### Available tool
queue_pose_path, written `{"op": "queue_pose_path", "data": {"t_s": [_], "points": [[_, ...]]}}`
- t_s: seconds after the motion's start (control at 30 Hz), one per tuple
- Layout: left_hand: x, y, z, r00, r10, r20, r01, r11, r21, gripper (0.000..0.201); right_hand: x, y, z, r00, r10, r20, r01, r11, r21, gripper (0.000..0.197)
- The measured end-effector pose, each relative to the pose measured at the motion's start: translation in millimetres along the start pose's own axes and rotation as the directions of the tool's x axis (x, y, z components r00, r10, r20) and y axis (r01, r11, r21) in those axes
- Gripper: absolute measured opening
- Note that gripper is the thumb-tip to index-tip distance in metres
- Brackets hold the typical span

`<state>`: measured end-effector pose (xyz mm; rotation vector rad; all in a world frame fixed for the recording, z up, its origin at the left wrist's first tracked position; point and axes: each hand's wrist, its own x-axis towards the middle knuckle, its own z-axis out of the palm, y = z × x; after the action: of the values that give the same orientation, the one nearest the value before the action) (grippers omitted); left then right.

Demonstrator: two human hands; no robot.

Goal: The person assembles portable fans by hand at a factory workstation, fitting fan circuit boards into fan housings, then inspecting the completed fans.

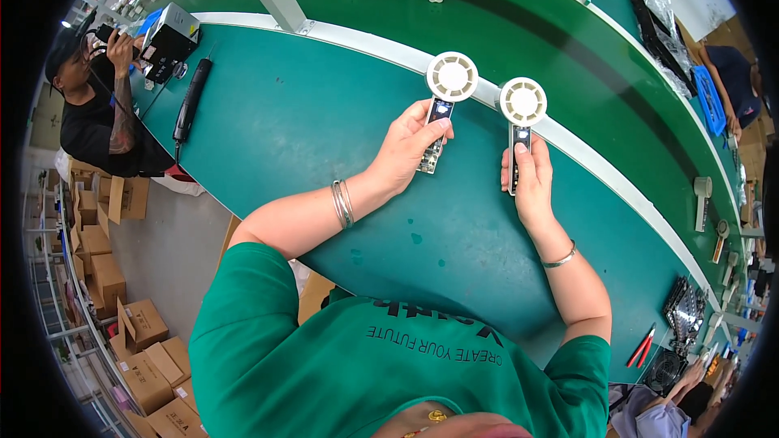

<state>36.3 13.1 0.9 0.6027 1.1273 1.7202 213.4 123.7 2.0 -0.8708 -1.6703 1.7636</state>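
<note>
Your left hand [403, 151] had its fingers wrapped round the handle of a first fan [452, 77] at one o'clock, thumb pressed on the front; your right hand [533, 182] clasped a second fan [523, 103] the same way at two o'clock. Beneath them spread the smooth green tabletop [316, 130], faintly scuffed, with a deeper green belt [527, 12] curving past twelve o'clock beyond a pale, hard-edged rail [365, 42]. Brown cardboard boxes [106, 276], stiff-sided, some with flaps raised, were heaped at eight o'clock. Each fan had a round, off-white head with slots ringing a plain disc, and a slim, straight handle with small dark components exposed. At ten o'clock lay a black, rod-shaped power screwdriver [191, 101]; at four, slim pliers [643, 347] with smooth red handles.
</note>
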Motion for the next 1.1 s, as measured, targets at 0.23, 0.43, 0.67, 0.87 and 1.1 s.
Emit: {"op": "queue_pose_path", "data": {"t_s": [0.23,0.43,0.67,0.87,1.1], "points": [[-1.7,1.8,0.4,0.999,-0.016,0.032,0.017,1.0,-0.02,0.028,-1.0,4.3,-0.1,0.999,-0.042,-0.001,0.042,0.998,-0.036,0.029],[-0.2,-1.6,-3.9,0.996,-0.055,0.076,0.059,0.997,-0.052,0.032,-1.0,1.0,0.8,0.999,0.036,-0.02,-0.036,0.999,0.017,0.032],[-0.9,0.3,1.1,0.995,-0.024,0.1,0.021,0.999,0.036,0.031,0.5,-0.1,0.6,0.999,0.033,-0.012,-0.033,0.999,0.007,0.031],[1.9,2.7,1.4,0.999,0.005,0.044,-0.009,0.996,0.092,0.032,2.5,-1.3,0.8,1.0,0.0,-0.027,0.0,1.0,-0.008,0.029],[0.4,6.8,1.0,0.986,0.01,0.168,-0.055,0.962,0.267,0.042,9.5,-7.2,-5.6,0.995,0.098,-0.02,-0.095,0.988,0.118,0.026]]}}
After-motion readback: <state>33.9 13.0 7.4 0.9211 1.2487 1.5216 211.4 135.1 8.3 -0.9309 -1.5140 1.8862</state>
